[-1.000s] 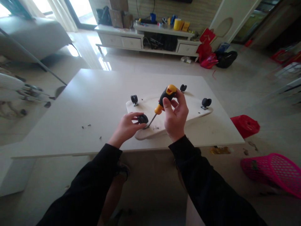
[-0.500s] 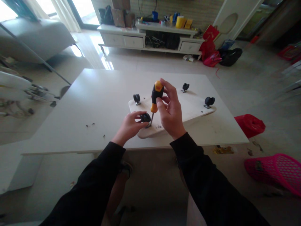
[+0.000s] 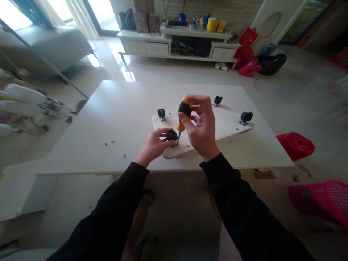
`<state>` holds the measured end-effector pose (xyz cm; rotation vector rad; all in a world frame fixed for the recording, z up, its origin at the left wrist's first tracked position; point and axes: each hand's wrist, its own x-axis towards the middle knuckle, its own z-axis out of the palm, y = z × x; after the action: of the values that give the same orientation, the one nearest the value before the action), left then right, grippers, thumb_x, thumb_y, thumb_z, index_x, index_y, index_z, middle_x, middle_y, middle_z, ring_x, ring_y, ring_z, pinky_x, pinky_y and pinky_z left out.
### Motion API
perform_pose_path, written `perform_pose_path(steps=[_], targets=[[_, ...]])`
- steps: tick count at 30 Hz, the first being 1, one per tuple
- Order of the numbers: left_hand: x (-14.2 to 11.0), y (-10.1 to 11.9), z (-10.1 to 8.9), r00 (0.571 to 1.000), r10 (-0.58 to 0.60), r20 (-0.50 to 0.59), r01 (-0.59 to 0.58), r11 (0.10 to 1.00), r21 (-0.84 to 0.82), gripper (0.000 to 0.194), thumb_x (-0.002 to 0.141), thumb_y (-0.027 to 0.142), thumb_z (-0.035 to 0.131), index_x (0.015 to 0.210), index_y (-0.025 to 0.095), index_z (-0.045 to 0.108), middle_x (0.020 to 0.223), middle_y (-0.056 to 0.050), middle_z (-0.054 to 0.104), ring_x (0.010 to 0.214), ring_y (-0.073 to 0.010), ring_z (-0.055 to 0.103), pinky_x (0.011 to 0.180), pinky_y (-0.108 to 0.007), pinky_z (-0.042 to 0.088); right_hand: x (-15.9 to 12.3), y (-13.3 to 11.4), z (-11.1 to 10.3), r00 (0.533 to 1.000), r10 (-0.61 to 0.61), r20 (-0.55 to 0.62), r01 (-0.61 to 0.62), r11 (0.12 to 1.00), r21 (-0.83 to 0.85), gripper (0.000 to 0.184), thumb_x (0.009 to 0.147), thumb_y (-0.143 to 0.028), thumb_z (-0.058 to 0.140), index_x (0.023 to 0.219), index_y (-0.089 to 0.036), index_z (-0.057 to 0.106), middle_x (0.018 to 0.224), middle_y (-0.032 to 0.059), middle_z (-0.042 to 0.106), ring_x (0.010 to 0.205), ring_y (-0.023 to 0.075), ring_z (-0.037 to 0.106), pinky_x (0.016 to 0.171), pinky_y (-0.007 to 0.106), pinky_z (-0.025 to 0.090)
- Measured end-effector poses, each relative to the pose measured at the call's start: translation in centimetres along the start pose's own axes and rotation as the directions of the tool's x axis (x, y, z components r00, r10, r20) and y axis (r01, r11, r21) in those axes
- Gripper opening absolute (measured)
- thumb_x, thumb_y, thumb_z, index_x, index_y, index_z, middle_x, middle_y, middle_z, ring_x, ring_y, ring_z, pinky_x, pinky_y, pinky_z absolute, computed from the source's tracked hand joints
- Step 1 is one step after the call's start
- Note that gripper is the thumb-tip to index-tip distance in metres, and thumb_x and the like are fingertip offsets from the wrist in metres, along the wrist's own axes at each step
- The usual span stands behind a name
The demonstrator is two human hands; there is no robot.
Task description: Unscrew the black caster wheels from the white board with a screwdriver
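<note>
A pale wooden board (image 3: pixel 225 125) lies on a white table (image 3: pixel 119 116), with small black caster wheels at its corners. My right hand (image 3: pixel 201 128) is closed round a black and orange screwdriver (image 3: pixel 183 110), held nearly upright with its tip at the bracket of the near-left caster (image 3: pixel 172 136). My left hand (image 3: pixel 153 145) grips that caster, fingers curled around it. Three more casters stand on the board: far left (image 3: pixel 161 114), far middle (image 3: pixel 218 100), right (image 3: pixel 246 117).
Small dark screws (image 3: pixel 111 143) lie loose on the table to the left. On the floor at the right are a red bag (image 3: pixel 296 145) and a pink mesh basket (image 3: pixel 320 199). A white TV cabinet (image 3: pixel 176 47) stands at the back.
The screwdriver has swung from a slant to nearly upright and my right hand has shifted its grip on the handle. My left hand stays on the caster. The view drifted slightly.
</note>
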<state>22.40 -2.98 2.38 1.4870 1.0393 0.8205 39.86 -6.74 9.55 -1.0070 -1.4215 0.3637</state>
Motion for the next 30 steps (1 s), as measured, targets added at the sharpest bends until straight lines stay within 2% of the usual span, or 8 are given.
perform_pose_path(steps=[4, 9, 13, 16, 19, 21, 26, 30], targets=[[0.0, 0.0, 0.0, 1.000, 0.012, -0.009, -0.012, 1.000, 0.012, 0.048, 0.072, 0.018, 0.087, 0.119, 0.017, 0.080, 0.116, -0.012, 0.078, 0.106, -0.0242, 0.074, 0.102, -0.051, 0.064, -0.1, -0.3, -0.3, 0.996, -0.009, -0.085, 0.003, 0.998, -0.068, 0.031, 0.095, -0.024, 0.070, 0.123, -0.032, 0.058, 0.127, 0.0035, 0.064, 0.114, 0.0184, 0.067, 0.089, 0.035, 0.067], [-0.1, -0.1, 0.0, 1.000, 0.020, 0.001, -0.020, 1.000, -0.005, 0.048, 0.073, 0.020, 0.087, 0.121, 0.016, 0.079, 0.118, -0.012, 0.078, 0.106, -0.0236, 0.074, 0.103, -0.051, 0.064, 0.1, -0.7, -0.5, 0.997, 0.031, 0.066, -0.030, 1.000, -0.007, 0.030, 0.102, -0.023, 0.054, 0.131, -0.033, 0.056, 0.143, 0.0043, 0.066, 0.121, 0.0191, 0.070, 0.097, 0.040, 0.069], [-0.1, 0.0, 0.1, 1.000, 0.021, 0.002, -0.021, 1.000, 0.000, 0.047, 0.073, 0.018, 0.087, 0.120, 0.016, 0.079, 0.119, -0.012, 0.078, 0.105, -0.0238, 0.074, 0.103, -0.052, 0.064, 0.3, -1.0, -0.3, 0.999, 0.031, -0.027, -0.034, 0.994, -0.104, 0.029, 0.096, -0.028, 0.069, 0.123, -0.033, 0.062, 0.124, 0.0025, 0.069, 0.109, 0.0188, 0.070, 0.092, 0.039, 0.070], [-0.1, 0.1, 0.2, 1.000, 0.021, -0.020, -0.021, 1.000, 0.021, 0.044, 0.073, 0.016, 0.087, 0.116, 0.016, 0.080, 0.118, -0.012, 0.077, 0.103, -0.0226, 0.074, 0.103, -0.051, 0.064, 0.4, -1.3, -0.3, 0.999, 0.009, -0.053, -0.017, 0.986, -0.164, 0.025, 0.096, -0.032, 0.070, 0.120, -0.032, 0.062, 0.119, 0.0030, 0.069, 0.108, 0.0189, 0.069, 0.092, 0.041, 0.069], [-0.1, 0.2, 0.2, 1.000, 0.019, -0.019, -0.018, 1.000, 0.021, 0.043, 0.074, 0.016, 0.087, 0.117, 0.016, 0.080, 0.118, -0.012, 0.076, 0.102, -0.0221, 0.074, 0.101, -0.050, 0.065, 0.4, -1.3, -0.3, 1.000, 0.022, 0.020, -0.020, 0.995, -0.094, 0.024, 0.101, -0.026, 0.058, 0.125, -0.031, 0.059, 0.128, 0.0043, 0.070, 0.117, 0.0186, 0.070, 0.096, 0.041, 0.068], [-0.1, 0.1, 0.2, 1.000, 0.018, -0.019, -0.018, 1.000, 0.018, 0.043, 0.074, 0.016, 0.087, 0.117, 0.016, 0.080, 0.119, -0.012, 0.076, 0.103, -0.0222, 0.074, 0.101, -0.049, 0.065, 0.4, -1.1, -0.4, 0.998, 0.041, 0.043, -0.039, 0.999, -0.035, 0.028, 0.099, -0.024, 0.059, 0.126, -0.031, 0.058, 0.128, 0.0039, 0.071, 0.118, 0.0185, 0.071, 0.094, 0.038, 0.069], [0.0, -0.3, 0.2, 0.999, 0.023, -0.030, -0.022, 0.999, 0.030, 0.045, 0.073, 0.017, 0.087, 0.117, 0.017, 0.080, 0.120, -0.011, 0.075, 0.103, -0.0218, 0.073, 0.102, -0.050, 0.064, 0.3, -0.5, -0.7, 0.994, 0.042, -0.103, -0.051, 0.994, -0.092, 0.033, 0.088, -0.034, 0.081, 0.112, -0.028, 0.059, 0.116, 0.0016, 0.068, 0.108, 0.0183, 0.070, 0.086, 0.035, 0.068], [0.0, -0.3, 0.3, 0.999, 0.015, -0.032, -0.014, 1.000, 0.026, 0.045, 0.073, 0.017, 0.087, 0.118, 0.018, 0.080, 0.118, -0.010, 0.074, 0.102, -0.0213, 0.073, 0.102, -0.049, 0.065, 0.0, -0.3, -0.9, 0.998, 0.068, -0.007, -0.068, 0.998, -0.004, 0.024, 0.103, -0.032, 0.061, 0.126, -0.029, 0.056, 0.135, 0.0060, 0.070, 0.125, 0.0204, 0.071, 0.098, 0.040, 0.067]])
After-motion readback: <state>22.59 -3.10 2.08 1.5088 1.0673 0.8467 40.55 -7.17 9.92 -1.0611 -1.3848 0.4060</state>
